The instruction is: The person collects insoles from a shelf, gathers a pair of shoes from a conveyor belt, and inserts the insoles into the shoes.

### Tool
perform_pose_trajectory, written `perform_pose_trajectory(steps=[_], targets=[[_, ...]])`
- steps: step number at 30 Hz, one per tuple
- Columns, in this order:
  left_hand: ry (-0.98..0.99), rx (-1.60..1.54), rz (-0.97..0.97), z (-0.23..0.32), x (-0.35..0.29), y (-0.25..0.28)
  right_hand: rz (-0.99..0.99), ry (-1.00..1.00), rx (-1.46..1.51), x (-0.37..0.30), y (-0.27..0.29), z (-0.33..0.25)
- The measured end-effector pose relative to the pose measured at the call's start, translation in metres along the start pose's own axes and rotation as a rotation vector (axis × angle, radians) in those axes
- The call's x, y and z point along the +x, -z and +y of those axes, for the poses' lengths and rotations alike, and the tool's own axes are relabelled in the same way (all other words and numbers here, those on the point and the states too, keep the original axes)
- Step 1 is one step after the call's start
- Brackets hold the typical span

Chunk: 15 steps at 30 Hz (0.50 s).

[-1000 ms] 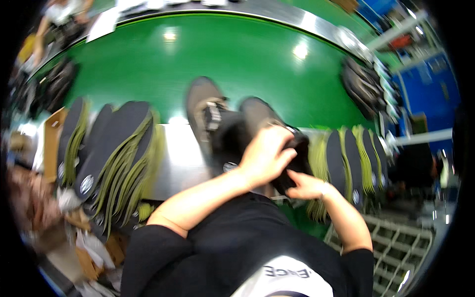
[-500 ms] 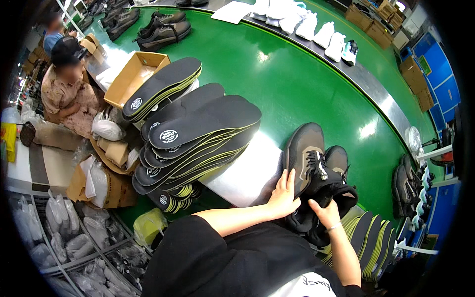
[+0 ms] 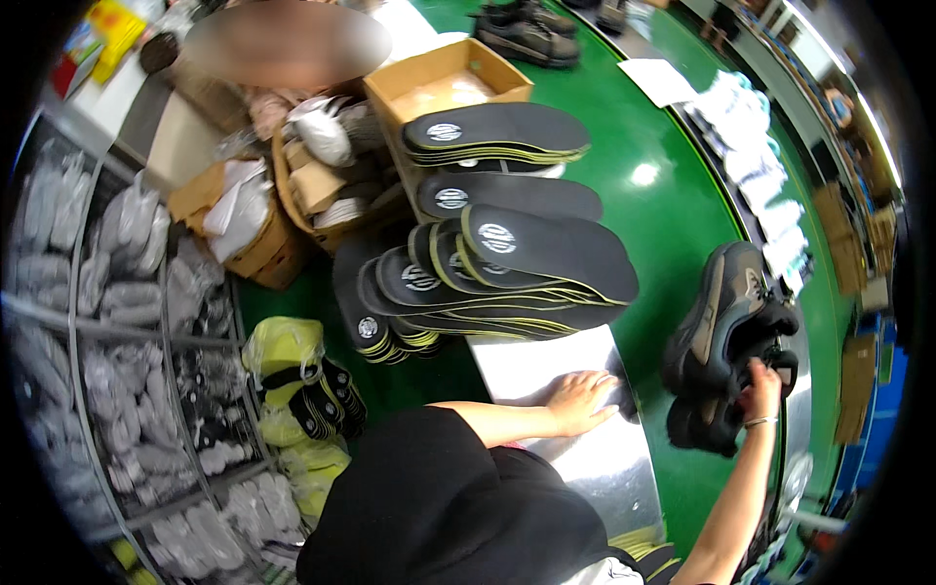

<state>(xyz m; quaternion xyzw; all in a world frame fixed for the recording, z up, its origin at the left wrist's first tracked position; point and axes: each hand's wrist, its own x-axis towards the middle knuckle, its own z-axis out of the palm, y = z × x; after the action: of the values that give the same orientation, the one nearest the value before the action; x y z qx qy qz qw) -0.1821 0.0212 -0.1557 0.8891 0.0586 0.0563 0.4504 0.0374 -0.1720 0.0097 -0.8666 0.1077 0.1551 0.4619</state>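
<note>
My right hand (image 3: 760, 392) is closed on the heel collar of a dark grey and brown lace-up shoe (image 3: 717, 310), over the green belt at the right. A second dark shoe (image 3: 704, 425) sits close against it, mostly hidden, so I cannot tell whether my hand grips that one too. My left hand (image 3: 582, 403) lies flat with its fingers stretched out on the metal ledge (image 3: 546, 363). Its fingertips meet a small dark shape that I cannot make out. Just beyond this hand is a fanned pile of black insoles (image 3: 546, 249) with yellow-green undersides.
An open cardboard box (image 3: 448, 83) stands behind the insoles. On the left are a wire rack (image 3: 78, 322) of bagged grey items and a carton (image 3: 244, 229). White shoes (image 3: 746, 146) line the far side of the belt, and more dark shoes (image 3: 526, 34) stand farther back.
My left hand has let go of the shoe and moved onto the metal ledge. My right hand has carried the shoe away from my body, out over the belt. The view has turned.
</note>
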Motion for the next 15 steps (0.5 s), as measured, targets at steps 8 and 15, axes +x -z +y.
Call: perform_pose_trajectory(steps=[8,15], targets=[[-0.243,0.103,0.072,-0.031,-0.011,-0.011,0.004,0.713,-0.300,0.023,-0.021,0.078],[-0.273,0.241,-0.012,-0.031,-0.010,-0.009,-0.091,0.330,-0.409,-0.169,-0.047,0.185]])
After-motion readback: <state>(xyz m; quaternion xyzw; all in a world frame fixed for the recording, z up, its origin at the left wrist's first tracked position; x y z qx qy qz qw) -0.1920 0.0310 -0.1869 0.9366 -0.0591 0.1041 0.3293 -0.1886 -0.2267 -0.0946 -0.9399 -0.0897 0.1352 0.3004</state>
